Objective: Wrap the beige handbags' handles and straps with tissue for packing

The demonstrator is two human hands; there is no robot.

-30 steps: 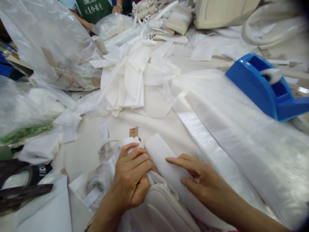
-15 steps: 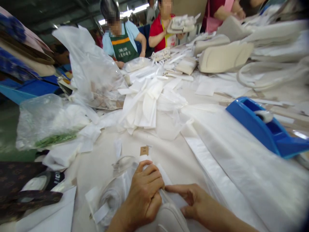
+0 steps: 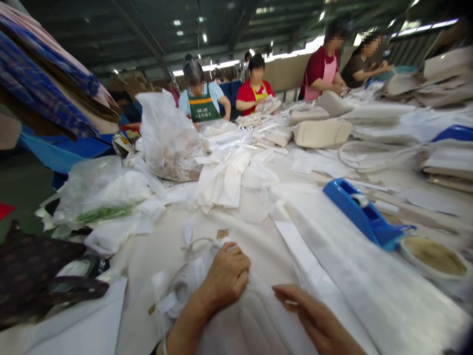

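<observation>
At the near edge, my left hand is closed on the top of a pale, soft bag-like piece. Clear film seems to cover it, and its lower part runs out of view. To the right, my right hand is off the piece, its fingers stretched out; a small white spot shows at them, too blurred to name. A brown tag lies just beyond my left knuckles. Left of my left hand are a rolled white wrapping and a thin cord loop.
A blue tape dispenser and a round tub stand at right. Long plastic sheeting covers the right side. White strips are heaped ahead. A dark patterned bag sits at left. Several co-workers line the far side.
My right hand has come away from the pale piece and moved right, while my left hand keeps its grip. The camera view has tilted up, showing more of the room.
</observation>
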